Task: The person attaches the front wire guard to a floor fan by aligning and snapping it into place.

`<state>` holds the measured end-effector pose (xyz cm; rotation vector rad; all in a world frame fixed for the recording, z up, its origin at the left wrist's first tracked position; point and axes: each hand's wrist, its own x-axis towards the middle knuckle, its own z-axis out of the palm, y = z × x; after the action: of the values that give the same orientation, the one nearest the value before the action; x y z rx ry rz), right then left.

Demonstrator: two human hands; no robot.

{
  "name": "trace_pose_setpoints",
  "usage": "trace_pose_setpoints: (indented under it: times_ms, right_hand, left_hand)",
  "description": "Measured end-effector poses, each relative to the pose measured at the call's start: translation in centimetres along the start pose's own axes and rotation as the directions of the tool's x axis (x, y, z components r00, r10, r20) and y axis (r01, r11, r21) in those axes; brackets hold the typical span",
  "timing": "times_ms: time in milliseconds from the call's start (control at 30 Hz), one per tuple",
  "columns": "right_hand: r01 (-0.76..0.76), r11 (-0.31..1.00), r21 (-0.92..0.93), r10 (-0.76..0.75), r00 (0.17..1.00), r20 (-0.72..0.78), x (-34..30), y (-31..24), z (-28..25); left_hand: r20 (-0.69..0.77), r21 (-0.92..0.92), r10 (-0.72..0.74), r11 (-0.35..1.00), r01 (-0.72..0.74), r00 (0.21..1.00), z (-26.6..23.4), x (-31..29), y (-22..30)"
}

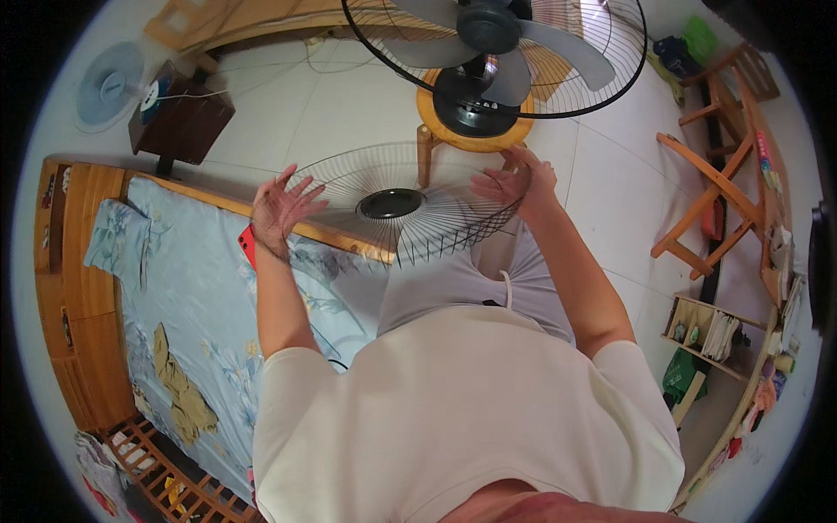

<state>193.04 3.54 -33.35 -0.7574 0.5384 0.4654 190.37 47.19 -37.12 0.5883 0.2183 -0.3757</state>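
The left hand [277,213] and right hand [536,181], fingers loosely spread, hold the grille [392,204] by opposite sides above the lap [542,283]; its wires partly veil the right hand. The top edge cuts off the fan [488,30]. The shelf [695,314] holds papers [721,336] and indistinct bottles [694,335].

No legible words or numbers, faint pale print on the green bag [683,375] at lower right, too small to read, light round hub badge on the blue fan [110,87] at upper left, its marks blurred beyond reading.
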Motion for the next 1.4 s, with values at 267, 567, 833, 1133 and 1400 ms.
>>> trace_pose_setpoints:
  times_ms: [267, 567, 833, 1133, 1400]
  right_hand:
    - [-0.097, 0.995, 0.037, 0.091, 0.985, 0.15, 8.0, 3.9, 3.4]
    - [-0.002, 0.994, 0.112, 0.006, 0.999, -0.037, 10.4, 2.5, -2.0]
    - [0.092, 0.983, 0.159, -0.084, 0.995, -0.054, 12.7, 0.9, -2.7]
    - [0.182, 0.964, 0.195, -0.159, 0.979, -0.127, 13.7, 0.7, -1.3]
    - [0.291, 0.947, 0.137, -0.262, 0.945, -0.194, 14.9, -0.5, -0.7]
  left_hand:
    - [-0.373, 0.045, 0.459, 0.877, -0.479, 0.806, -6.7, -13.0, 3.8]
    - [-0.829, 0.283, 0.56, 0.436, -0.854, 0.012, -21.1, -19.5, -1.2]
    - [-0.903, 0.393, 0.308, 0.305, -0.867, -0.3, -28.3, -19.6, -7.5]
    - [-0.726, 0.581, 0.27, 0.733, -0.354, -0.632, -30.6, -23.4, -8.0]
    - [0.025, 0.886, 0.994, 0.025, 0.463, -0.102, -15.1, -9.6, -4.9]
